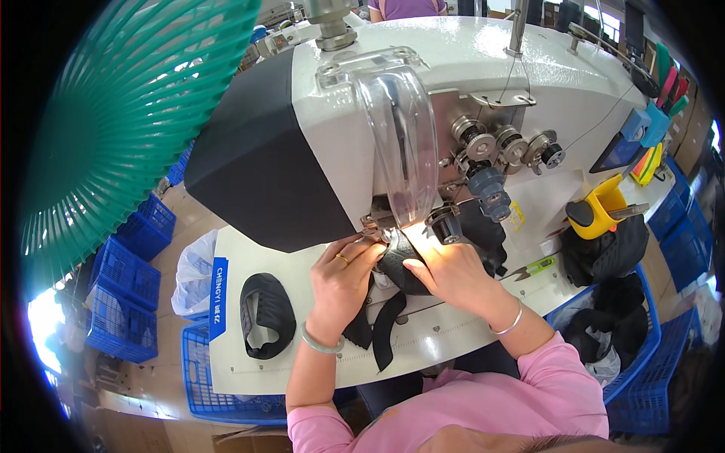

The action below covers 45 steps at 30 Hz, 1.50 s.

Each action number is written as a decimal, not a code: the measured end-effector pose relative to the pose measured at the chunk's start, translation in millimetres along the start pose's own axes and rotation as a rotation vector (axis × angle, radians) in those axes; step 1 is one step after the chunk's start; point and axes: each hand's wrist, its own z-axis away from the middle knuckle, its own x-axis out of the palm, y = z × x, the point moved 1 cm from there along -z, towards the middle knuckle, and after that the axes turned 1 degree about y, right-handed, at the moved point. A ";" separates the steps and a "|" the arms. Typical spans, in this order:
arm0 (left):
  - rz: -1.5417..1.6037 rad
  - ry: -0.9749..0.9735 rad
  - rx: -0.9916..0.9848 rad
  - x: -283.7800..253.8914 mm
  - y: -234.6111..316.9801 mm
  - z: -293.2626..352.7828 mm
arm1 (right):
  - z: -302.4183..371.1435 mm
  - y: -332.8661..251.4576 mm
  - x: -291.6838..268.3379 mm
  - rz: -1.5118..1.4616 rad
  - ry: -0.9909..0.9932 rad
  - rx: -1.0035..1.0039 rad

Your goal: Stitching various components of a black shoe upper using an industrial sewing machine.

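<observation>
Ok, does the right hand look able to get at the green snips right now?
Likely yes: the green snips lie uncovered on the white table, right of the right hand. Its thumb is on the black piece, so it would probably need to leave that first.

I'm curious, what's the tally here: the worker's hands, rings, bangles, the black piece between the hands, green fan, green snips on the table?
Hands: 2 (left hand, right hand)
Ring: 1
Bangles: 2 (pale bangle, silver bangle)
Black piece: 1
Green fan: 1
Green snips: 1
Total: 8
</observation>
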 end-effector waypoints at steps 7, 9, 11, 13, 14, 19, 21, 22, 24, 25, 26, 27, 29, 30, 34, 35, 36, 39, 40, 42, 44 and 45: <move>0.198 0.051 -0.275 6.2 -4.5 6.9 | -10.0 20.7 -0.3 -0.145 -0.016 -0.113; 0.196 0.076 -0.300 8.3 -1.3 6.9 | -12.0 22.9 0.4 -0.155 0.008 -0.121; 0.060 0.086 -0.170 8.5 2.7 4.3 | -13.5 25.8 0.0 -0.163 0.031 -0.128; 0.020 0.089 -0.104 8.2 4.2 2.7 | -14.8 28.4 -2.8 -0.165 -0.063 -0.103; -0.020 0.094 -0.039 7.9 5.2 2.0 | -15.8 29.6 -4.4 -0.166 -0.062 -0.102; -0.015 0.039 0.026 3.8 4.2 -1.1 | -20.4 30.3 -10.7 -0.162 -0.124 -0.111; 0.025 0.024 0.023 2.4 4.4 -2.4 | -25.7 28.7 -17.1 -0.128 -0.143 -0.118; 0.006 0.003 0.026 1.3 6.2 -4.2 | -28.1 28.7 -19.1 -0.093 -0.162 -0.125; -0.010 -0.016 0.028 0.4 6.8 -5.7 | -30.6 30.0 -18.3 -0.062 -0.158 -0.140; -0.026 -0.025 0.046 0.0 6.1 -5.9 | -31.4 30.2 -18.0 -0.033 -0.153 -0.154; -0.042 -0.034 0.065 0.0 5.6 -6.0 | -32.4 29.2 -19.0 -0.031 -0.155 -0.153; -0.041 -0.033 0.064 -0.1 5.1 -6.1 | -33.6 27.2 -20.8 -0.008 -0.153 -0.145; -0.082 -0.036 0.085 0.4 4.7 -6.1 | -34.9 27.9 -20.7 0.015 -0.151 -0.135; -0.083 -0.036 0.084 0.3 4.9 -6.3 | -37.3 29.6 -19.0 -0.009 -0.159 -0.050; -0.189 -0.061 0.160 1.5 10.0 -6.7 | -42.2 24.0 -19.7 -0.022 -0.026 -0.071; -0.222 -0.072 0.184 2.2 11.6 -6.9 | -43.0 23.5 -20.9 -0.009 0.088 -0.155; -0.224 -0.075 0.181 2.1 11.9 -6.0 | -45.0 23.9 -21.6 -0.014 0.087 -0.155; -0.260 -0.070 0.194 2.2 12.0 -4.9 | -51.1 28.8 -21.1 -0.110 -0.122 -0.090; -0.252 -0.053 0.199 3.0 11.5 -4.8 | -51.3 32.8 -14.9 -0.027 -0.154 -0.130; -0.243 -0.031 0.203 4.6 8.9 -3.6 | -51.4 38.6 -5.2 0.061 -0.186 -0.173; -0.134 -0.007 0.134 4.5 3.5 -1.8 | -50.4 40.8 -2.6 0.048 0.042 -0.240; -0.136 -0.004 0.132 1.7 1.1 -2.2 | -49.6 39.7 -2.5 0.048 0.041 -0.245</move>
